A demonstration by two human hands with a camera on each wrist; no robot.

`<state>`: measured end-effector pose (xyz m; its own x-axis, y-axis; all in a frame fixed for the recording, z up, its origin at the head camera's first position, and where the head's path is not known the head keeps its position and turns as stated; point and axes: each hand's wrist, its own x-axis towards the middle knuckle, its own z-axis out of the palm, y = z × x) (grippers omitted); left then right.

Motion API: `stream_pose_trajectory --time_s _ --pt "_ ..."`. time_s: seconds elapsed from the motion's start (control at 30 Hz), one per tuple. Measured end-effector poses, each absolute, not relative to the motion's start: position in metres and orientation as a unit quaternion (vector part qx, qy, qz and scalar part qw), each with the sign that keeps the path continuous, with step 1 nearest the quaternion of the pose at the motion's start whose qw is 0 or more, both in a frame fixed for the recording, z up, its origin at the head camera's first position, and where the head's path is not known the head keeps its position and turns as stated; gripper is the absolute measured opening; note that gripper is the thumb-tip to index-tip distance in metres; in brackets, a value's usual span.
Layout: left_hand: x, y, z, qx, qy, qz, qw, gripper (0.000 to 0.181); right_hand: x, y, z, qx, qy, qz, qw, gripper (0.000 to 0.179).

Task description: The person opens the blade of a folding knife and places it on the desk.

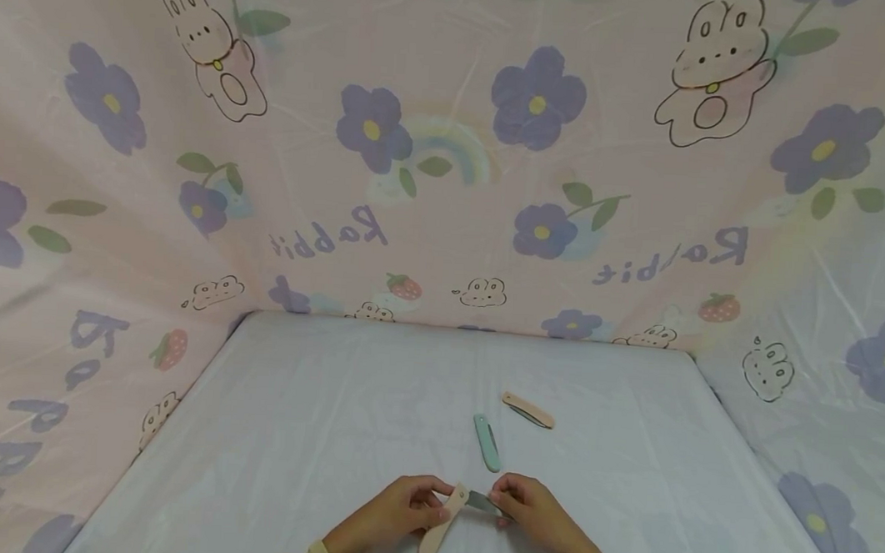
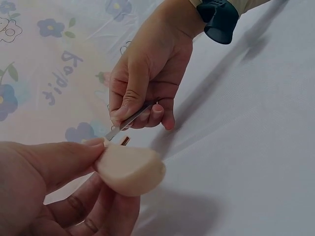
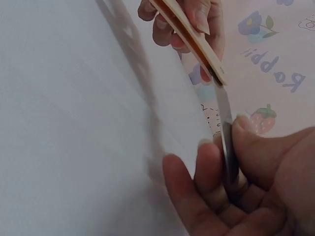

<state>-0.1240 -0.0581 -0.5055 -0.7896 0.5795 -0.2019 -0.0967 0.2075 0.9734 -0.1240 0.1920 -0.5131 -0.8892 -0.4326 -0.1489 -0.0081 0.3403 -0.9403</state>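
A folding knife with a pale peach handle (image 1: 440, 527) is held between both hands above the table, its blade (image 1: 481, 503) swung out at an angle to the handle. My left hand (image 1: 402, 517) grips the handle between thumb and fingers; the left wrist view shows the handle's rounded end (image 2: 130, 169). Pinched between the thumb and fingers of my right hand (image 1: 531, 511) is the steel blade (image 3: 226, 132), whose tip the fingers hide. In the right wrist view the handle's open slot (image 3: 189, 39) faces the camera.
A mint green folding knife (image 1: 486, 442) lies folded on the white table (image 1: 331, 404), just beyond the hands. Farther back and to the right lies another peach folding knife (image 1: 528, 410), also folded. Patterned cloth walls (image 1: 447, 193) rise along the table's back and sides.
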Motion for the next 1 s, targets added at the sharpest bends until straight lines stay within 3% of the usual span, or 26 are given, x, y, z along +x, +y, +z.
stream_pose_trajectory --time_s 0.37,1.0 --pt "-0.1193 -0.0614 -0.5099 0.232 0.715 0.593 0.290 0.025 -0.1187 0.1958 -0.5109 -0.200 0.844 -0.478 0.141 0.020" --pt "-0.1161 -0.0651 -0.5064 0.284 0.676 0.581 0.354 0.027 -0.1192 0.1978 -0.5046 -0.251 0.853 -0.434 0.148 0.011"
